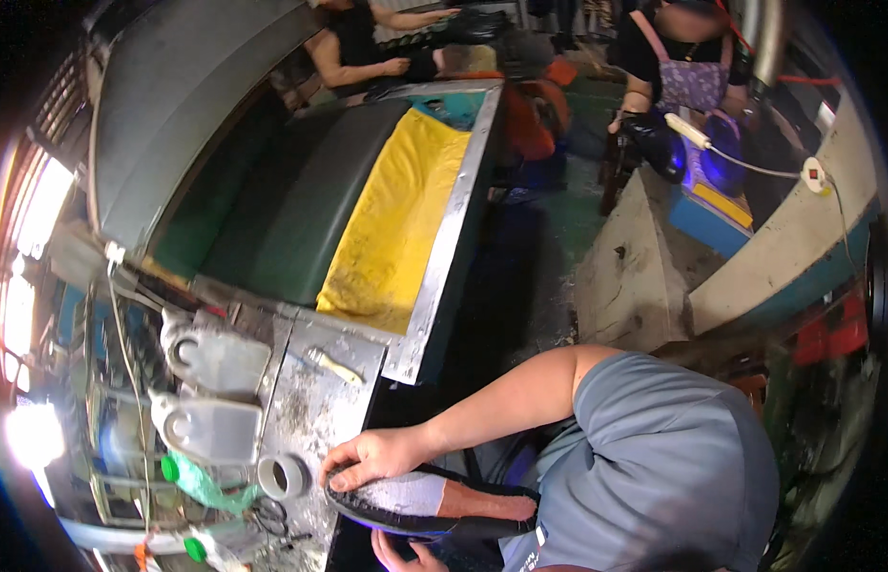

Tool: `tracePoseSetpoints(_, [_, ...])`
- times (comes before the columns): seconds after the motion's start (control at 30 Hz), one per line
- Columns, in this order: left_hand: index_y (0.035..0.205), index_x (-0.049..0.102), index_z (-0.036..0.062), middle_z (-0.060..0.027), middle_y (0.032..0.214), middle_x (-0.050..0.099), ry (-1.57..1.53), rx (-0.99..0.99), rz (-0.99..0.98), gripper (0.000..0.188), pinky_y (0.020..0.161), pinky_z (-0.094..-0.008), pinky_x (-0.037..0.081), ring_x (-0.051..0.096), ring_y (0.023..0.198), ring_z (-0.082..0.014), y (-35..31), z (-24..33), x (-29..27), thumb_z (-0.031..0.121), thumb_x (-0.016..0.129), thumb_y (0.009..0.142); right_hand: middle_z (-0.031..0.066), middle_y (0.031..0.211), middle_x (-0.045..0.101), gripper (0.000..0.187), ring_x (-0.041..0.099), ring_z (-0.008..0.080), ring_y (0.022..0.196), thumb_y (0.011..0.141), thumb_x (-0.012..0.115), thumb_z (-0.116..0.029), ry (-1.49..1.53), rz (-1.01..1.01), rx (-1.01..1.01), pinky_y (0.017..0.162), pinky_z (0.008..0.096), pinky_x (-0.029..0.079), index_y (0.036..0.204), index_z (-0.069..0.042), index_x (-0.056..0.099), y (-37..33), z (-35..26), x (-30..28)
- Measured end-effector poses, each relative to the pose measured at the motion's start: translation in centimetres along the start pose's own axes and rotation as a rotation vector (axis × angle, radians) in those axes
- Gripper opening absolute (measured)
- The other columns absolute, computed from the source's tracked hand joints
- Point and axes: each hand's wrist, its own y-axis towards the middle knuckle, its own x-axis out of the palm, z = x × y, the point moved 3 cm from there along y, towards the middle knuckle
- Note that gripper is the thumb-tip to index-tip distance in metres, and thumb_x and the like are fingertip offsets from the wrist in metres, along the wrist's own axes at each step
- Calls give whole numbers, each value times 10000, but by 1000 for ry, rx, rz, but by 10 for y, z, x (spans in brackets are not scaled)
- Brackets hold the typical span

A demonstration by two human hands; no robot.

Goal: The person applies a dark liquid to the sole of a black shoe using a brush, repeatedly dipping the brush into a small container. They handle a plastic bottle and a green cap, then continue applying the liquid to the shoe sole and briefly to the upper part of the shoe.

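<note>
A dark shoe upper (pixel 415 500) lies bottom side up in front of my body, its underside showing a pale grey front part and a reddish-brown rear part. Around its toe end, my right hand (pixel 377 458) is closed, with thumb and fingers over the edge. My left hand (pixel 406 555) shows only partly at the lower edge, its fingers against the shoe's near side from below. A pale round pot (pixel 283 476) stands on the worn metal bench top (pixel 306 410) beside the toe. Farther along the bench lies a brush (pixel 334 366) with a light handle.
Beyond the bench runs a dark conveyor belt (pixel 291 191) in a metal frame, with a yellow cloth (pixel 396 219) over its end. Two pale machine covers (pixel 210 429) and a green-capped bottle (pixel 201 486) sit at the left. Co-workers (pixel 687 76) occupy the far side.
</note>
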Motion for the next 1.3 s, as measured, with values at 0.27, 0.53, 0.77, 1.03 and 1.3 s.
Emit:
tracePoseSetpoints(0.27, [1546, 233, -64, -200, 1565, 342, -1152, -319, -290, 1301, 1188, -498, 270, 360, 1439, -340, -6, -13, -28, 359, 971, 563, 25, 1159, 675, 396, 584, 87, 1077, 1002, 660, -332, -33, -160, 62, 970, 277, 465, 1302, -76, 627, 16, 7, 59])
tracePoseSetpoints(0.53, [1530, 319, 3, -144, 1474, 487, -1515, -480, -614, 1246, 1142, -502, 355, 509, 1320, -340, -50, -87, 32, 131, 977, 479, 164, 1246, 685, 530, 639, 230, 1169, 999, 608, -461, -553, -15, 99, 1004, 363, 493, 1304, -27, 623, 45, 21, 52])
tracePoseSetpoints(0.77, [1504, 345, -6, -152, 1431, 513, -1595, -646, -422, 1176, 1108, -496, 394, 534, 1281, -339, -72, -125, 26, 192, 961, 523, 94, 1037, 688, 325, 685, 267, 967, 854, 703, -190, -1597, 188, -132, 805, 400, 552, 1177, -146, 699, 77, -16, -83])
tracePoseSetpoints(1.03, [1475, 374, -17, -161, 1382, 543, -1468, -785, -209, 1102, 1069, -488, 437, 562, 1237, -338, -87, -126, 19, 261, 942, 572, 73, 886, 638, 90, 676, 284, 873, 815, 622, -193, -2062, -387, -344, 727, 427, 539, 775, -124, 665, 105, 18, -168])
tracePoseSetpoints(1.3, [1445, 403, -28, -171, 1333, 573, -1242, -852, 71, 1038, 1030, -480, 481, 591, 1193, -338, -84, -80, 24, 330, 923, 622, 41, 859, 643, 88, 673, 244, 870, 831, 604, -197, -2080, -630, -667, 734, 403, 519, 783, -153, 663, 104, 17, -194])
